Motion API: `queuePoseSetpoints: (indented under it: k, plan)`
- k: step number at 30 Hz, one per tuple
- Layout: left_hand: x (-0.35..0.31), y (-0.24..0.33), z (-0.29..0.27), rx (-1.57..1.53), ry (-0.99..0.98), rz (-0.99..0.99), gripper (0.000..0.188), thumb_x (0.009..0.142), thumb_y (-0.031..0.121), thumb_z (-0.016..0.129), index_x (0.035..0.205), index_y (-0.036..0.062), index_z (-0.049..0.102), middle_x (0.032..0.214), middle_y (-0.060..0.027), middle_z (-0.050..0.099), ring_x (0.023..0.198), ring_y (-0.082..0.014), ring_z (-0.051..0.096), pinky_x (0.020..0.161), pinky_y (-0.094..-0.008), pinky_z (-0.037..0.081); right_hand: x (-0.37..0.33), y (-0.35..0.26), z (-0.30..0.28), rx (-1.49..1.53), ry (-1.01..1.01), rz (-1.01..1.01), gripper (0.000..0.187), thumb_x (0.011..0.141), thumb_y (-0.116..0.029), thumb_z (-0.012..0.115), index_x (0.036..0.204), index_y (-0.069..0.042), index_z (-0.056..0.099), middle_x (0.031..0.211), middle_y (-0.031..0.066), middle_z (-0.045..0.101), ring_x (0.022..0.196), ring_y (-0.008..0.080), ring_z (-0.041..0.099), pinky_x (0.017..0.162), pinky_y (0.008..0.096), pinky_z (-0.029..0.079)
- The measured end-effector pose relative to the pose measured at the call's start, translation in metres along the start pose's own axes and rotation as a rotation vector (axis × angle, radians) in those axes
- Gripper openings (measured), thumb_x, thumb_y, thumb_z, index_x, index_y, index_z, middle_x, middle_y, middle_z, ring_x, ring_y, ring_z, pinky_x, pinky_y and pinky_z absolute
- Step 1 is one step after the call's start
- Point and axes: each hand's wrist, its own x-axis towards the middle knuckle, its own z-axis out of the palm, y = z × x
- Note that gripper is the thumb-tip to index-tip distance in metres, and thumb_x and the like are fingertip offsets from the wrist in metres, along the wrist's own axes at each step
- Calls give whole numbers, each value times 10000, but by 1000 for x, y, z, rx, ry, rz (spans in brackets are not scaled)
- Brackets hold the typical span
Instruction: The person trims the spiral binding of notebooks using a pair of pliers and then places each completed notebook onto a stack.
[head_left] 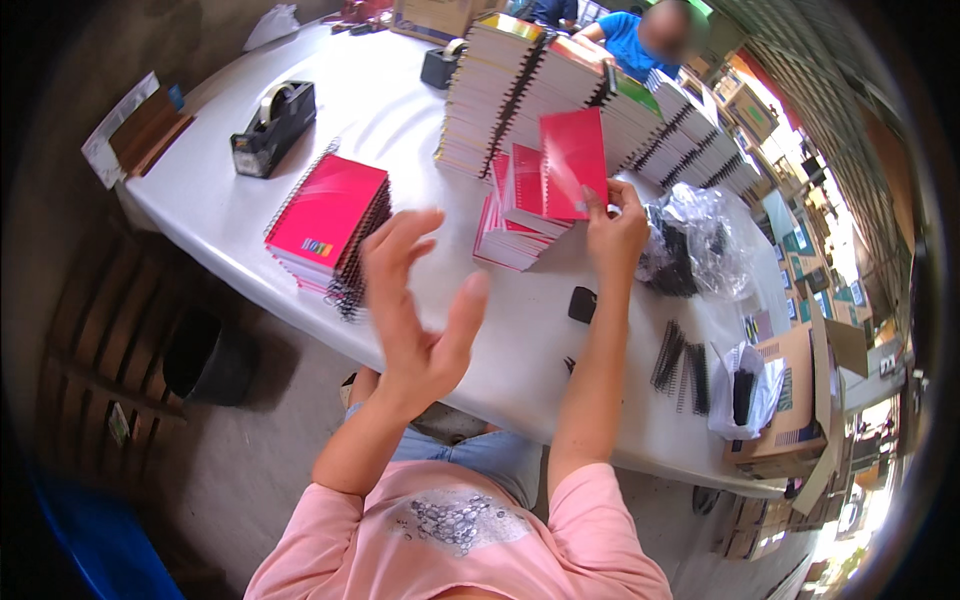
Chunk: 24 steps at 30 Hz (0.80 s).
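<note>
My right hand (pixel 616 222) pinches the lower right corner of a red-covered notebook (pixel 573 160), lifted over a loose pile of similar red notebooks (pixel 515 228). No spiral shows along the edges of the held one that I can see. My left hand (pixel 418 300) is raised over the near part of the table, a little blurred, fingers apart and holding nothing. To its left stands a neat stack of red notebooks (pixel 330 208) with black spiral bindings. Black plastic spirals (pixel 683 362) lie on the table beyond my right forearm, near a small black piece (pixel 582 304).
Tall stacks of spiral-bound books (pixel 490 95) line the far side, with a person in blue (pixel 640 45) behind. A black tape dispenser (pixel 273 130) stands far left. Clear plastic bags (pixel 705 240) hold black spirals at right, near an open cardboard box (pixel 790 390).
</note>
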Motion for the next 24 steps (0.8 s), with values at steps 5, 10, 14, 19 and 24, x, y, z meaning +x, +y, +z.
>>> queuePoseSetpoints:
  k: [5,10,14,19,24]
  plan:
    - [-6,-27,43,-669,-75,-744,341,831,71,649,1118,-45,506,1035,-129,590,929,-215,576,797,-300,463,-92,-18,-33,433,-268,44,277,813,-166,696,997,7,581,806,74,635,701,119,611,575,250,465]
    - [-5,-19,8,215,-616,-156,142,775,55,661,898,114,625,879,-9,611,876,-172,597,854,-373,420,-105,77,-96,-34,-168,176,445,827,-303,659,1150,-14,560,1027,168,605,967,262,588,834,382,454]
    - [-30,-22,15,617,-935,106,121,796,179,642,914,187,619,900,48,589,1026,-165,527,944,-681,141,-100,180,-147,-834,25,354,541,817,-351,647,1229,-28,509,1101,212,577,1055,374,536,913,441,415]
    - [-75,-44,32,605,-934,128,308,765,374,675,994,187,589,989,-1,529,1112,-228,453,952,-718,105,-101,230,-160,-847,-292,472,439,835,-158,563,1253,-47,490,1065,246,588,1004,389,571,874,474,446]
    - [-92,-51,51,623,-520,171,514,590,565,735,749,121,531,948,-56,500,1113,-294,426,876,-672,195,-76,197,-167,-953,-339,564,467,824,-25,481,1286,-82,471,1071,235,594,1004,399,571,858,461,456]
